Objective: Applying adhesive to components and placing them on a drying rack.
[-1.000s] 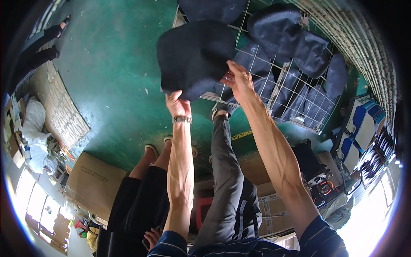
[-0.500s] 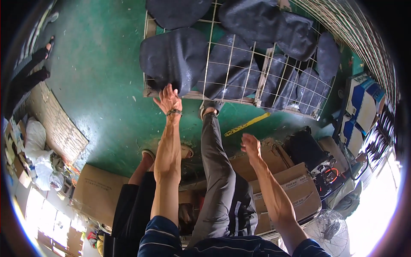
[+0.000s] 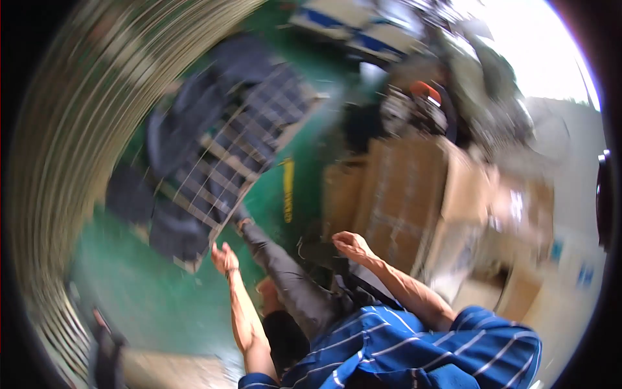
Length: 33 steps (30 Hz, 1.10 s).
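One left hand [image 3: 225, 258], fingers loosely parted, near the wire rack [image 3: 243, 192]; one right hand [image 3: 353, 246], fingers half curled

Green floor [image 3: 267, 198] is leaving a passage between the wire rack [image 3: 240, 196], blocking far left, and cardboard boxes [image 3: 405, 201], blocking right.

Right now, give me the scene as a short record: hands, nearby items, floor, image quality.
left grip: fingers spread, near a corner of the wire rack
right grip: loosely curled, no held item visible
dark pieces: several, some seen through the rack's grid
cardboard box: beyond right grip
floor: green, yellow strip
image: motion-blurred
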Motion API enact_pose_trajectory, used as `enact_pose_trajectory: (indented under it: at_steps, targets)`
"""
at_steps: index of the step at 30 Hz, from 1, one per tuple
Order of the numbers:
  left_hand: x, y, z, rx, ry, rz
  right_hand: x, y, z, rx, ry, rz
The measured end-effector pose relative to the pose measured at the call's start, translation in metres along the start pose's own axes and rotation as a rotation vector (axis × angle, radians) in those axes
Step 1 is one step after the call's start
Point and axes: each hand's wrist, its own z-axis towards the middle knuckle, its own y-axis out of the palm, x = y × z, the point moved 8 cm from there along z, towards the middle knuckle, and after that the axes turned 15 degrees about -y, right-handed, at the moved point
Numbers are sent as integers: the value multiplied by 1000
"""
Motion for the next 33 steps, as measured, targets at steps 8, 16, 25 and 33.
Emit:
enact_pose_trajectory:
  at_steps: [8,16,25,33]
  targets:
    - [167,-12,-162,-464,316,156,75,-209,-276,1004,13,-24]
    - [267,21,-292,-730,394,445,276,-186,-596,1653,1090,-113]
    - [323,60,-416,-794,574,544,391,-165,-651,1396,1162,71]
    - [318,89,-518,-977,812,493,388,-190,-663,1173,926,-282]
